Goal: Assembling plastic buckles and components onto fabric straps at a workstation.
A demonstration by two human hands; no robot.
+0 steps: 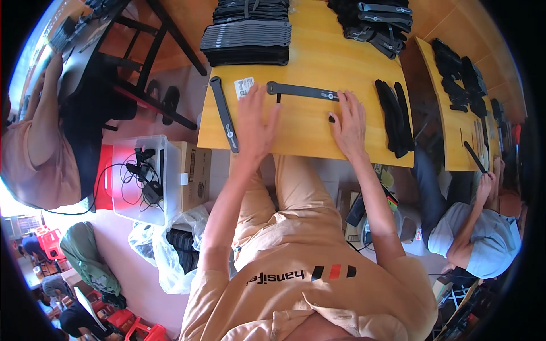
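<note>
A flat dark grey strap (301, 90), with a rounded end at left and a small white mark near its right end, lies across the yellow table in front of me. My right hand (351, 126) touches the strap's right end with its fingertips; the thumb is held apart, with a small black spot at its tip. Just left of the strap's rounded end, my left hand (256, 126) has its fingers stretched out, close to a white printed label (244, 87). A short black strip (278, 98) sticks out below the strap. Another dark grey strap (223, 113) lies left of my left hand.
Stacked straps (245, 37) stand at the table's far left, more bundles (378, 25) at the far right. Black straps (392, 119) lie along the right edge. A clear bin (139, 182) with cables stands at left. People sit at tables on both sides.
</note>
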